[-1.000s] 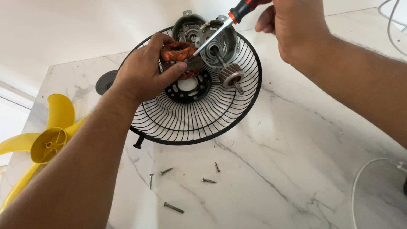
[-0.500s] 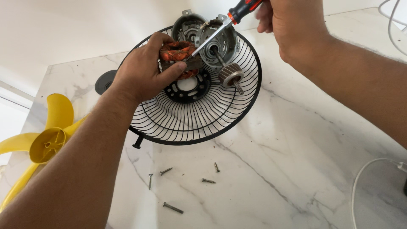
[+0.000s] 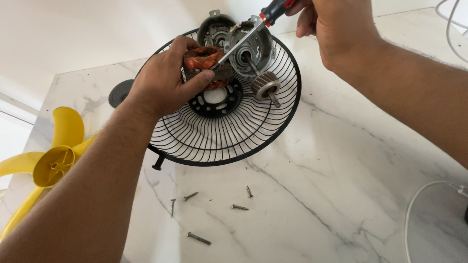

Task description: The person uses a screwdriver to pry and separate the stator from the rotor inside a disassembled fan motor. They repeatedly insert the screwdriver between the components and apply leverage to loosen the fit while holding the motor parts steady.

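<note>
My left hand [image 3: 163,85] grips a fan motor stator with orange copper windings [image 3: 204,58], held over a black wire fan guard [image 3: 229,139] that lies on the marble table. My right hand [image 3: 336,27] holds a screwdriver with a red and black handle [image 3: 274,9]; its metal shaft slants down-left and the tip touches the stator by my left thumb. A grey metal motor housing [image 3: 256,48] and a rotor on its shaft [image 3: 265,86] rest on the guard just right of the stator. A second housing half [image 3: 214,29] sits behind.
Several loose screws [image 3: 239,207] lie on the white marble table [image 3: 331,195] in front of the guard. A yellow fan blade [image 3: 51,163] lies at the left edge, a dark round cap [image 3: 119,92] behind my left hand. White cables [image 3: 414,214] run along the right side.
Almost nothing differs; both hands stay in place, with the screwdriver tip held against the stator.
</note>
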